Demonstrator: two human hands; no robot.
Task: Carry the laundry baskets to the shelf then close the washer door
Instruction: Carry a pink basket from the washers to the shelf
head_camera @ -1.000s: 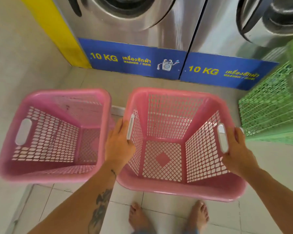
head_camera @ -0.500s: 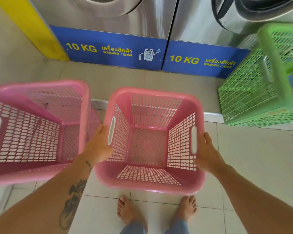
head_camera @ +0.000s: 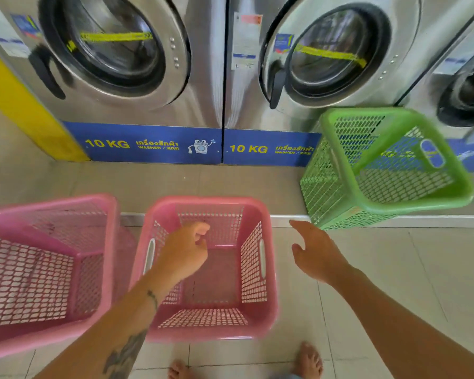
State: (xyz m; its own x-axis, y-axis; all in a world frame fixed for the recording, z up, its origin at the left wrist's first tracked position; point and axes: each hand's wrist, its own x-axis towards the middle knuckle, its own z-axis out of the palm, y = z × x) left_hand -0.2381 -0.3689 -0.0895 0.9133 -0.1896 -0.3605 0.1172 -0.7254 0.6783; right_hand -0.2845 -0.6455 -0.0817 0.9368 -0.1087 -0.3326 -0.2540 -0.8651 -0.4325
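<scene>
Two empty pink laundry baskets stand side by side on the tiled floor: the left pink basket [head_camera: 47, 272] and the middle pink basket [head_camera: 211, 272]. A green basket [head_camera: 381, 170] sits tilted on the raised step at the right. My left hand [head_camera: 185, 251] hovers over the middle pink basket with fingers loosely curled, holding nothing. My right hand [head_camera: 314, 253] is open just right of that basket, fingers spread toward the green one. Behind stand steel washers; the left washer door [head_camera: 112, 47] and middle washer door [head_camera: 337, 53] look shut. A third washer [head_camera: 468, 91] at far right shows a dark drum opening.
A raised concrete step [head_camera: 175, 184] with a metal edge runs along the washers' base. A yellow panel [head_camera: 14, 110] borders the left washer. My bare feet [head_camera: 308, 362] stand on the tiles just behind the middle basket.
Both hands have let go of the middle pink basket's handles and lifted off it. The view has tilted up, bringing the washer doors and the whole green basket into sight.
</scene>
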